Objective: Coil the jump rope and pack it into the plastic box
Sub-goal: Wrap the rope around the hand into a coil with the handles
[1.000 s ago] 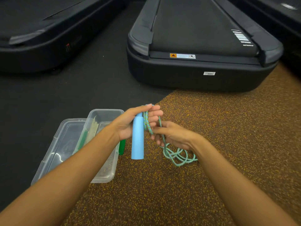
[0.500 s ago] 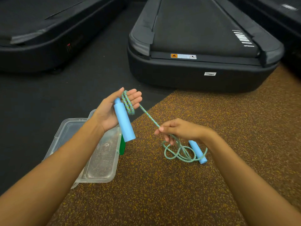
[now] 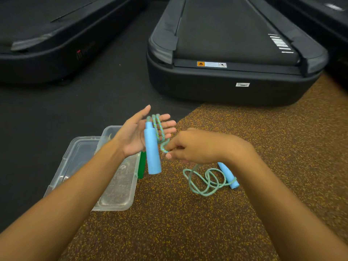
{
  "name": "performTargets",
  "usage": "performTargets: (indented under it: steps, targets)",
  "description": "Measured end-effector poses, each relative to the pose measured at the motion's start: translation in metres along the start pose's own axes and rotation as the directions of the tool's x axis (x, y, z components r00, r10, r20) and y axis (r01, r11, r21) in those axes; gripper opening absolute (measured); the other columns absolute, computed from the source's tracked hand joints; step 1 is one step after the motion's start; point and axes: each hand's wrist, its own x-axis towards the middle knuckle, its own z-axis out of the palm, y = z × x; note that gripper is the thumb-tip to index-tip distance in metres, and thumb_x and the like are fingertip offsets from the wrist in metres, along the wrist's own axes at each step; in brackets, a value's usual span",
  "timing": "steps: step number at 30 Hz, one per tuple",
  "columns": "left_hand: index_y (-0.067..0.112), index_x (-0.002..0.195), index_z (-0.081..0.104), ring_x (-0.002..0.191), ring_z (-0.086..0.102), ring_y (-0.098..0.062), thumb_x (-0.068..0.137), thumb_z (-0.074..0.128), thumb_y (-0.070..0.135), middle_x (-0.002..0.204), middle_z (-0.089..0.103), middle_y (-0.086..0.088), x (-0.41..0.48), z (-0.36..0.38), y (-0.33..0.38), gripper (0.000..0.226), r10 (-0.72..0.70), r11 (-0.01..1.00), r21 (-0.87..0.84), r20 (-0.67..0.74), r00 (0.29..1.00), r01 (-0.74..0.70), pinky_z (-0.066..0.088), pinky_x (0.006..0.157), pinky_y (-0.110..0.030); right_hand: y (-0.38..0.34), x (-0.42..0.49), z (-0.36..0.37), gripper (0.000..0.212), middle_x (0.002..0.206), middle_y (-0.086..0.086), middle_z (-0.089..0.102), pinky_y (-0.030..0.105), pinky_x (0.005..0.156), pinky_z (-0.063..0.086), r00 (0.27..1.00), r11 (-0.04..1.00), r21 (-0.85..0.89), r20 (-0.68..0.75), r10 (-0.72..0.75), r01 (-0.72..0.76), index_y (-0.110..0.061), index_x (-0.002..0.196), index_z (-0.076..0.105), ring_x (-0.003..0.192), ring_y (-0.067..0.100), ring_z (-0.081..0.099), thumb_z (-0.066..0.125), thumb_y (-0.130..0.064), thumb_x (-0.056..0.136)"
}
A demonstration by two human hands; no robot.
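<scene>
Braided green jump rope [image 3: 205,182] being coiled beside the clear plastic box [image 3: 114,194].

Loops and one blue foam handle [image 3: 152,149] are draped over the open left hand [image 3: 139,134]; the cord is pinched by the right hand [image 3: 197,146], apparently; the remainder is left on speckled floor [image 3: 188,223].

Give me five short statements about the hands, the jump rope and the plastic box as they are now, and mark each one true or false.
1. The left hand is open, with rope loops over its fingers. True.
2. The right hand is empty. False: it pinches the rope beside the held blue handle.
3. Both handles are off the floor. False: the second handle lies on the speckled floor.
4. Loose rope lies on the floor beside that handle. True.
5. The rope is already inside the plastic box. False: no part of the rope is in the box.
</scene>
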Motion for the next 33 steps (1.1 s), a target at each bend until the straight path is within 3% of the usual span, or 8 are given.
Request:
performTargets:
  steps: [5, 9, 12, 17, 21, 24, 27, 33]
  targets:
    - [0.009, 0.093, 0.074, 0.079, 0.07, -0.021, 0.085, 0.024, 0.066, 0.083, 0.073, -0.008, -0.003, 0.017, -0.015, 0.077, -0.206, 0.969, 0.186, 0.239, 0.949, 0.164, 0.056, 0.077, -0.032, 0.006, 0.0, -0.006, 0.023, 0.07, 0.003, 0.063, 0.03, 0.068, 0.041, 0.991, 0.996, 0.085, -0.135, -0.011, 0.023, -0.027, 0.07, 0.06, 0.065, 0.011, 0.051, 0.051, -0.032, 0.091]
    - [0.005, 0.116, 0.064, 0.11, 0.061, -0.033, 0.076, 0.026, 0.076, 0.114, 0.066, -0.021, 0.002, 0.024, -0.026, 0.091, -0.288, 0.954, 0.209, 0.466, 0.836, 0.213, 0.035, 0.106, -0.046, 0.024, 0.0, -0.01, 0.017, 0.077, 0.003, 0.064, 0.03, 0.067, 0.04, 0.934, 0.982, 0.188, -0.351, 0.059, 0.009, -0.018, 0.084, 0.068, 0.069, 0.012, 0.051, 0.056, -0.031, 0.088]
    - [-0.005, 0.127, 0.051, 0.113, 0.058, -0.037, 0.069, 0.037, 0.08, 0.12, 0.061, -0.027, 0.005, 0.026, -0.027, 0.105, -0.327, 0.945, 0.211, 0.574, 0.75, 0.25, 0.033, 0.107, -0.048, 0.039, 0.001, -0.005, 0.019, 0.071, 0.002, 0.061, 0.032, 0.067, 0.041, 0.89, 0.948, 0.315, -0.443, 0.105, 0.045, -0.015, 0.08, 0.067, 0.065, 0.012, 0.051, 0.062, -0.033, 0.084]
    - [-0.008, 0.124, 0.052, 0.11, 0.06, -0.037, 0.069, 0.048, 0.076, 0.116, 0.063, -0.027, 0.005, 0.031, -0.023, 0.1, -0.267, 0.961, 0.136, 0.664, 0.698, 0.239, 0.042, 0.101, -0.045, 0.056, 0.006, 0.008, 0.025, 0.081, 0.024, 0.063, 0.035, 0.067, 0.042, 0.836, 0.82, 0.553, -0.513, 0.193, 0.15, -0.007, 0.081, 0.065, 0.068, 0.023, 0.05, 0.065, -0.032, 0.082]
    - [-0.008, 0.122, 0.054, 0.109, 0.061, -0.037, 0.071, 0.049, 0.074, 0.115, 0.064, -0.027, 0.004, 0.031, -0.019, 0.096, -0.193, 0.978, 0.071, 0.674, 0.713, 0.198, 0.043, 0.1, -0.044, 0.066, 0.011, 0.019, 0.016, 0.071, 0.006, 0.055, 0.027, 0.064, 0.038, 0.795, 0.68, 0.7, -0.531, 0.293, 0.217, -0.01, 0.078, 0.062, 0.066, 0.014, 0.046, 0.066, -0.025, 0.082]
    - [-0.009, 0.125, 0.051, 0.113, 0.058, -0.039, 0.071, 0.053, 0.071, 0.119, 0.061, -0.03, 0.003, 0.029, -0.013, 0.096, -0.122, 0.982, -0.025, 0.667, 0.735, 0.186, 0.041, 0.103, -0.046, 0.071, 0.016, 0.029, 0.009, 0.076, 0.013, 0.054, 0.033, 0.065, 0.038, 0.794, 0.618, 0.748, -0.518, 0.317, 0.241, -0.014, 0.082, 0.062, 0.07, 0.021, 0.046, 0.06, -0.021, 0.086]
    - [-0.011, 0.13, 0.044, 0.121, 0.051, -0.041, 0.072, 0.05, 0.072, 0.124, 0.057, -0.031, 0.002, 0.027, -0.002, 0.102, -0.04, 0.972, -0.148, 0.664, 0.747, 0.183, 0.036, 0.107, -0.048, 0.074, 0.016, 0.037, 0.012, 0.072, 0.011, 0.055, 0.024, 0.059, 0.042, 0.82, 0.624, 0.752, -0.485, 0.304, 0.213, -0.015, 0.086, 0.063, 0.058, 0.012, 0.05, 0.052, -0.013, 0.091]
    - [-0.006, 0.112, 0.064, 0.11, 0.062, -0.033, 0.073, 0.019, 0.084, 0.115, 0.066, -0.021, -0.002, 0.021, 0.02, 0.108, 0.159, 0.977, -0.185, 0.282, 0.946, -0.109, 0.053, 0.089, -0.043, 0.077, 0.017, 0.046, 0.022, 0.066, 0.003, 0.053, 0.02, 0.058, 0.045, 0.937, 0.559, 0.826, -0.246, 0.248, 0.069, -0.008, 0.103, 0.065, 0.055, 0.012, 0.052, 0.049, -0.021, 0.094]
